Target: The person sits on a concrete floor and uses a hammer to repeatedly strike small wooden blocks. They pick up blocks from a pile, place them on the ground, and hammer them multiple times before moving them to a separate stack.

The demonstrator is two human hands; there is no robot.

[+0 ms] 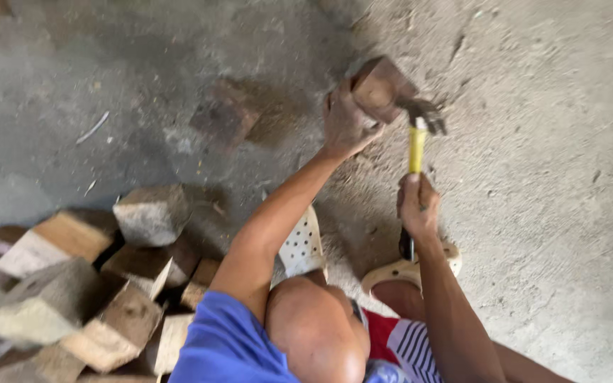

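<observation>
Head view: left hand (345, 120) clasping blurred wood block (383, 86), right hand (418, 206) clenched around half-hidden hammer (417, 142).

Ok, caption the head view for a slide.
Left hand steadies a wood block while right hand holds a hammer.

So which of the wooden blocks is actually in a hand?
The dark block at top centre, held by the left hand; the others lie on the concrete floor.
</observation>
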